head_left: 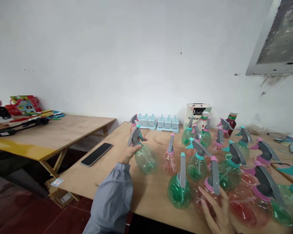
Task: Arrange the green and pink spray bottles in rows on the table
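My left hand (130, 154) is closed around the neck of a green spray bottle (146, 159), which tilts above the table and has a grey trigger head. At the front edge, my right hand (217, 211) has its fingers round a pink spray bottle (208, 187) with a grey-and-pink head. Just left of that one stands a green spray bottle with a grey head, and a smaller pink spray bottle (170, 162) is farther back. Several more green and pink spray bottles crowd the right side. Behind my left hand, another pink one is partly hidden.
Light blue ice-pop moulds (168, 124) line the wall beside a printed box (196, 113) and a dark red drink bottle (232, 122). A phone (97, 154) lies at left. On a second table (70, 130) are a colourful bag and another person's hands.
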{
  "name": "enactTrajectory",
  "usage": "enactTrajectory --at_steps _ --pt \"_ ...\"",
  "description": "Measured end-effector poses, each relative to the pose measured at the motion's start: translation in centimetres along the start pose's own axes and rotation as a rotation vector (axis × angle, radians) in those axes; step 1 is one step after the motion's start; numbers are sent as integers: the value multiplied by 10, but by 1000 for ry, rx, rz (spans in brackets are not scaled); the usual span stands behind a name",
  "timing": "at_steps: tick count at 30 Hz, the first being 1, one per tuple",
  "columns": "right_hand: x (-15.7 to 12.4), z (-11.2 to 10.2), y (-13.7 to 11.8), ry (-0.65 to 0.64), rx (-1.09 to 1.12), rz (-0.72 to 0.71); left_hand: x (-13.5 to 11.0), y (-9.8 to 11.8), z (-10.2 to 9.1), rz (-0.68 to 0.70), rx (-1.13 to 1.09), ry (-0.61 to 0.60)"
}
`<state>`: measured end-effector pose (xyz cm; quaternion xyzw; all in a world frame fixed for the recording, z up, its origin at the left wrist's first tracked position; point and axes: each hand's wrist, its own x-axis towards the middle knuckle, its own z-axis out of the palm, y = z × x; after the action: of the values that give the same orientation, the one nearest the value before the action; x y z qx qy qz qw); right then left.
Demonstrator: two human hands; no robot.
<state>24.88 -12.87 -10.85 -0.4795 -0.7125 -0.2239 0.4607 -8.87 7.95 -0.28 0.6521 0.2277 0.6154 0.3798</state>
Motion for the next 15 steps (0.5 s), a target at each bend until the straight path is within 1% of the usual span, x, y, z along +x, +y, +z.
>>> enactTrajectory --at_steps 1,5,7,11,13,15 --pt "0 0 0 2 -2 0 -1 2 0 -1 55 -34" --pt "0 1 1 9 2 -3 -10 6 -2 18 256 -273" --pt "0 2 1 5 4 -10 -15 4 -2 -9 318 -337" --pt "-1 3 2 10 14 -14 -24 -11 4 -100 358 -383" --pt "-1 2 2 0 19 -16 -27 -21 5 -92 337 -376" --pt "-2 2 3 -11 21 -20 -28 -31 -1 -83 286 -363"
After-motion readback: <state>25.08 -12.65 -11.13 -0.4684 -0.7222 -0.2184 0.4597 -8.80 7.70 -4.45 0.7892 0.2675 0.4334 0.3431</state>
